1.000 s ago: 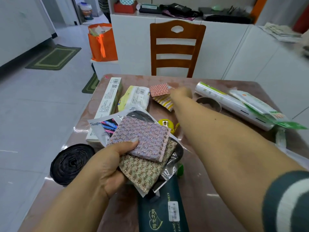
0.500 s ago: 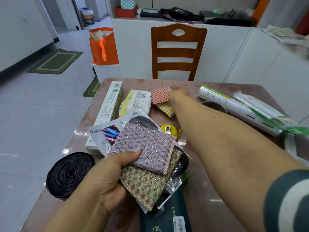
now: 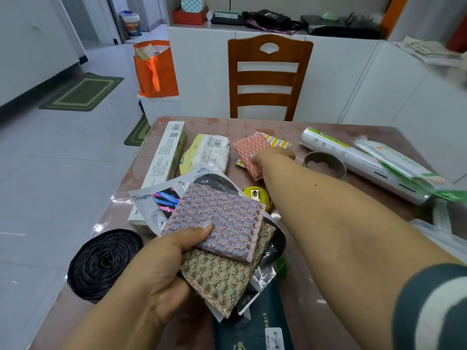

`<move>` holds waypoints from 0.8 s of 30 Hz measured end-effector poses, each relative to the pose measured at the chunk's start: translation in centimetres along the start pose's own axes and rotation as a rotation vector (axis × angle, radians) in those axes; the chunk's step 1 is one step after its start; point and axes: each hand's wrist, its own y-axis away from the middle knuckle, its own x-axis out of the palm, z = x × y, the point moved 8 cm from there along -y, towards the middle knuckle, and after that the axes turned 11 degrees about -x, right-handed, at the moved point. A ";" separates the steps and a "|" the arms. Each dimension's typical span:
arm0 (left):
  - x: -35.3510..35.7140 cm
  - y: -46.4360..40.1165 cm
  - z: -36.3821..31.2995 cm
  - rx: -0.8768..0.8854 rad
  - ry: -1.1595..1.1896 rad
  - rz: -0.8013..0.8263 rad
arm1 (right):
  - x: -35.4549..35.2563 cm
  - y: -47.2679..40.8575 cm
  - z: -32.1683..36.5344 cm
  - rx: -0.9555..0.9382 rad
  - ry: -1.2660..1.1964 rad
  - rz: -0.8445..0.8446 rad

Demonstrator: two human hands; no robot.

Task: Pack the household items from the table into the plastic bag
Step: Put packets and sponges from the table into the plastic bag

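From the head view, my right hand (image 3: 271,155) is stretched out across the table (image 3: 328,130), thumb and fingers pinching the orange scrubbing cloth (image 3: 249,150), its long edge running away from me. My left hand (image 3: 161,269), nearer me, grips two stacked cloths (image 3: 219,223). I see no plastic bag to fill.

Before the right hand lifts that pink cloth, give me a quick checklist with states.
1. Right hand on pink cloth: ok, thumb over its edge.
2. Yellow striped cloth underneath may lift too: cannot tell.
3. Left hand grips purple cloth and beige cloth: ok.
4. Metal ring clear of the hand: ok, apart.
5. Plastic bag open and ready: cannot tell.
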 end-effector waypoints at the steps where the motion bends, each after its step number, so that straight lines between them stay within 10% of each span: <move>1: -0.1 -0.1 0.0 0.002 -0.002 -0.003 | 0.5 -0.2 -0.1 -0.020 -0.029 0.038; 9: -0.3 0.5 0.2 0.027 -0.025 -0.064 | -6.0 6.4 5.3 -0.215 -0.576 0.051; 14: 0.1 2.7 -0.4 0.093 -0.036 -0.061 | -10.7 16.3 5.9 -0.327 -0.586 0.621; 24: 2.8 11.2 2.9 0.186 -0.306 -0.017 | -13.6 27.8 -1.6 -0.045 -0.662 1.077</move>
